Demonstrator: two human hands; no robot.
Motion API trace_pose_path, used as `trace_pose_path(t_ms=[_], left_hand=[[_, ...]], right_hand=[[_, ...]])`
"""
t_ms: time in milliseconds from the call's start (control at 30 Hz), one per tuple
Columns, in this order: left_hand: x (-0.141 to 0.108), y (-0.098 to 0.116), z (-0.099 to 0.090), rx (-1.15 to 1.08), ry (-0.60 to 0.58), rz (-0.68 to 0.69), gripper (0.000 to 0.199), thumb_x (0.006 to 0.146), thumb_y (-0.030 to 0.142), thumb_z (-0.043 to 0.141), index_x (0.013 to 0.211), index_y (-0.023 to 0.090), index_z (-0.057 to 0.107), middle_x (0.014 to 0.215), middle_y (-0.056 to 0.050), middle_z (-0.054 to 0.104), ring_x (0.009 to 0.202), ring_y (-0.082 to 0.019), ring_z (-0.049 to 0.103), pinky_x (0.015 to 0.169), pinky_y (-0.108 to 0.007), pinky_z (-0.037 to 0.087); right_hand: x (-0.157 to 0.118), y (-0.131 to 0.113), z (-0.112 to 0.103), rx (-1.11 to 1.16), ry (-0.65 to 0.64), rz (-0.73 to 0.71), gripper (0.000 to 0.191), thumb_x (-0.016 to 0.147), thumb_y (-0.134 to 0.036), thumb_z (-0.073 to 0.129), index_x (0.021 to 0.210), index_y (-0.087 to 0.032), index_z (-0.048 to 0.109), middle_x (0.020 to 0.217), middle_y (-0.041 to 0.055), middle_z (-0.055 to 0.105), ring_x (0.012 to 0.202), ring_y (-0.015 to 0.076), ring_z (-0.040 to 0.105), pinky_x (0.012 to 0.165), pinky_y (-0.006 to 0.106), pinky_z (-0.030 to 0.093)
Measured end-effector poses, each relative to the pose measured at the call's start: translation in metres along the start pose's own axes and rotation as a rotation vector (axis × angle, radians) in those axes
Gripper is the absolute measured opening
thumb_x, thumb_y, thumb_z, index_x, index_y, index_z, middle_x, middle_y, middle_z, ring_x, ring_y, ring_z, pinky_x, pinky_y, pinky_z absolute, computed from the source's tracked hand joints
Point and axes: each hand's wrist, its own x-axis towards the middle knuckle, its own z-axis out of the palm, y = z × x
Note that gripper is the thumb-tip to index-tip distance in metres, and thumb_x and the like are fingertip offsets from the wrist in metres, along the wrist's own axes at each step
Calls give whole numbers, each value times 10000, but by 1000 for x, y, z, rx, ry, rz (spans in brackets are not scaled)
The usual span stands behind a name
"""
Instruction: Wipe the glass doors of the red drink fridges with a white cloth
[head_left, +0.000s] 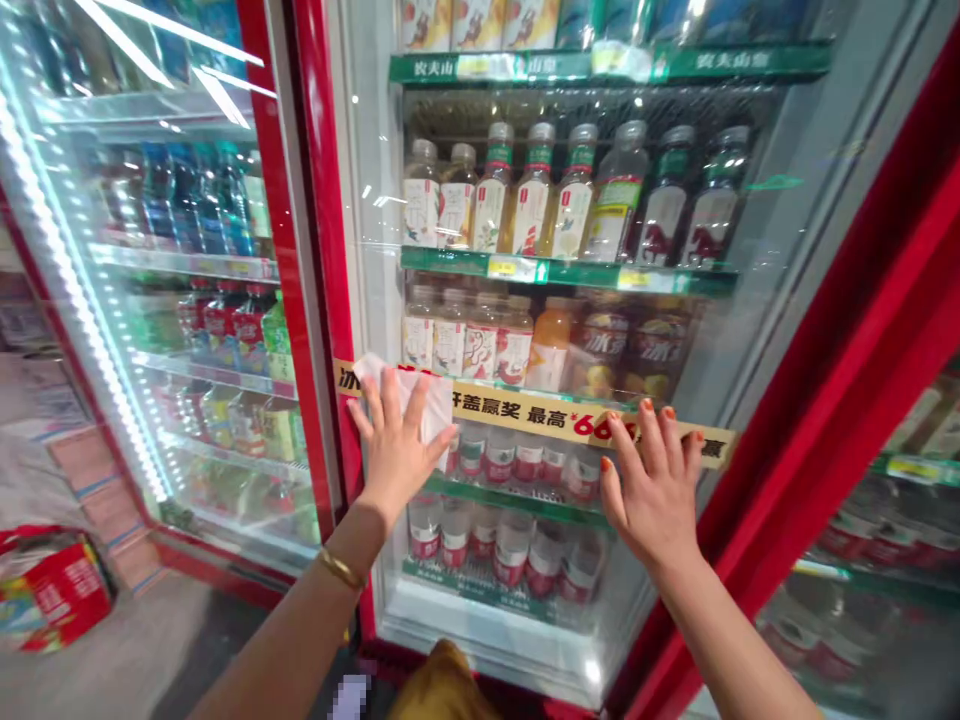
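One white tissue [440,402] I see left of centre lies beneath my spread left grip [400,445], spread right grip [658,490] farther right.

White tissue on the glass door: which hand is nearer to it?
Left: the left hand lies on the white tissue; the right hand is apart from it, over the banner farther right.

Left hand [397,445] flat over white tissue [439,403], right hand [656,495] spread on beige strip [510,409], glass cooler door [375,290], bottled drinks [533,210] behind
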Motion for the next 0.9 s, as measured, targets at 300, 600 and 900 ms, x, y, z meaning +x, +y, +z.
trace_pose_path(t_ms=[300, 600, 900], left_hand=[[-47, -32, 16, -9, -136, 208, 680, 985, 553, 744, 1619, 366, 585, 1835, -110, 344, 1758, -429, 47, 1361, -798, 61], [-5, 25, 5, -59, -31, 307, 718, 1064, 512, 633, 1731, 415, 387, 1897, -29, 139, 1763, -335, -66, 1414, -637, 142], [90, -21, -28, -11, 185, 51, 735, 1120, 402, 526, 1787, 346, 223, 1897, -105, -41, 1752, -413, -51, 1352, -799, 84]], right_hand=[[-4, -9, 28, -16, 57, 30, 880, 1019, -411, 600, 1796, -352, 191, 1902, 88, 93, 1739, 444, 167, 1355, 788, 65], [-2, -5, 21, 50, 28, 12, 902, 1037, -424, 623, 1798, -376, 141, 1905, 49, 64, 1756, 374, 132, 1395, 684, 15], [11, -20, 3, 96, 33, 42, 781, 1077, -383, 568, 1783, -389, 232, 1899, 35, 128, 1743, 371, 204, 1393, 694, 101]])
